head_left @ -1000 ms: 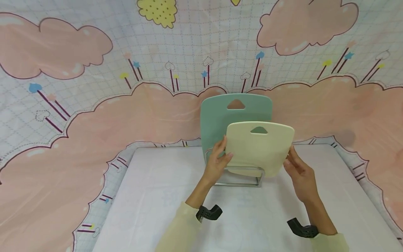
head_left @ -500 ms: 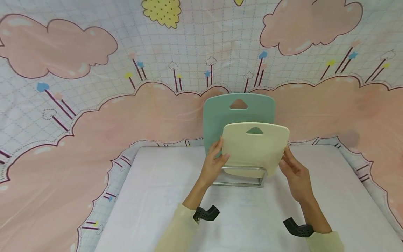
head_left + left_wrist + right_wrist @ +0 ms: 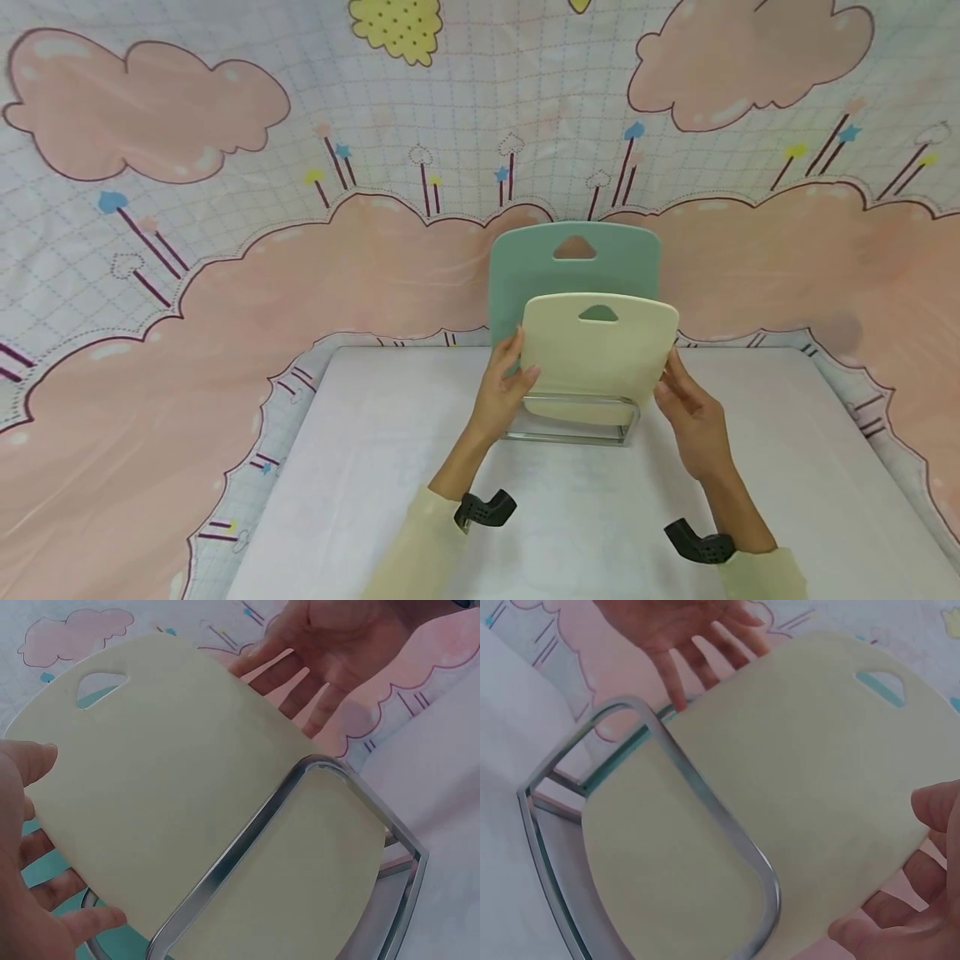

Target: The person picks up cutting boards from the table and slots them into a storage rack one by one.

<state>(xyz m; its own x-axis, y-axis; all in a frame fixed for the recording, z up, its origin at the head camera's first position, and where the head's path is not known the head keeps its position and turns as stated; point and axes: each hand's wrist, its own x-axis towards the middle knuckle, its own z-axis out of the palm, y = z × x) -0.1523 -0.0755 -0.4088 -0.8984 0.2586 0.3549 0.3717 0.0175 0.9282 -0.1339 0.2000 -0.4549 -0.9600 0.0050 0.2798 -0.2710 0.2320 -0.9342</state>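
A small cream cutting board (image 3: pixel 600 354) stands upright in a metal rack (image 3: pixel 577 398), its lower part behind the front bar. My left hand (image 3: pixel 501 392) holds its left edge, thumb at the front face, fingers along the edge. On the opposite edge my right hand (image 3: pixel 696 425) grips in a similar way. Behind it, a larger green cutting board (image 3: pixel 573 275) stands upright, partly covered by the cream one. In the left wrist view the cream board (image 3: pixel 172 765) shows its handle slot. The right wrist view shows the rack's front bar (image 3: pixel 712 799) crossing the board's face.
The rack stands on a white-covered table (image 3: pixel 390 500). A patterned cloth (image 3: pixel 375 267) with pink clouds hangs behind the table. Each wrist wears a black camera mount (image 3: pixel 486 508).
Both hands have shifted the cream cutting board leftward in front of the green one. Its lower right corner, earlier past the rack's right end, now lies behind the front bar. The head view shifts slightly.
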